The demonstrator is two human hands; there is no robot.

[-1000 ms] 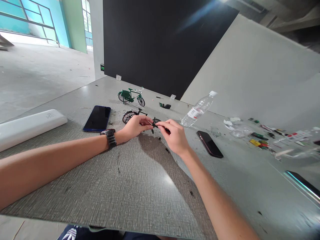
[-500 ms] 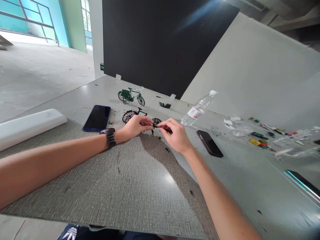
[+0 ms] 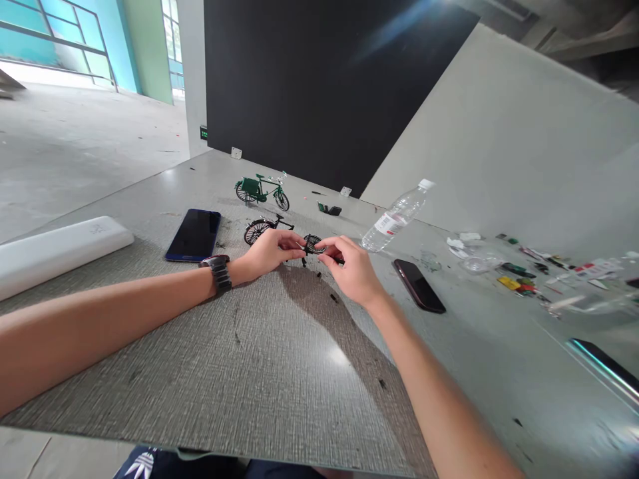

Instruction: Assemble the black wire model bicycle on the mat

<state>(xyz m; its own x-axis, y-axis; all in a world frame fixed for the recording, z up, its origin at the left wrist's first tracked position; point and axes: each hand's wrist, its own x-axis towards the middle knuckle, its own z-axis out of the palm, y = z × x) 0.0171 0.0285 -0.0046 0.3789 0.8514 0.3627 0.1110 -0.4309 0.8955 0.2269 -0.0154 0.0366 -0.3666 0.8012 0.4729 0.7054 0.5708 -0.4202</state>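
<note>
Between my two hands is a small black spoked wheel (image 3: pixel 314 242) with a thin black part (image 3: pixel 305 259) below it. My left hand (image 3: pixel 272 253) pinches this black bicycle part at its left side. With thumb and index finger, my right hand (image 3: pixel 349 267) grips the wheel's right edge, and a dark bit shows under its fingers. Just behind my left hand stands a black model bicycle (image 3: pixel 257 231), its rear wheel and saddle visible and its front partly hidden. Farther back, a green model bicycle (image 3: pixel 262 191) stands upright.
A dark phone (image 3: pixel 194 234) and white case (image 3: pixel 64 253) lie left. Rightward are a tilted plastic bottle (image 3: pixel 397 216), another phone (image 3: pixel 418 285) and scattered plastic pieces (image 3: pixel 519 283). Tiny black bits (image 3: pixel 334 297) lie near my hands; a black panel (image 3: pixel 319 86) stands behind.
My right fingers have shifted slightly at the wheel, and less of the dark piece under them shows. The left hand stays almost where it was.
</note>
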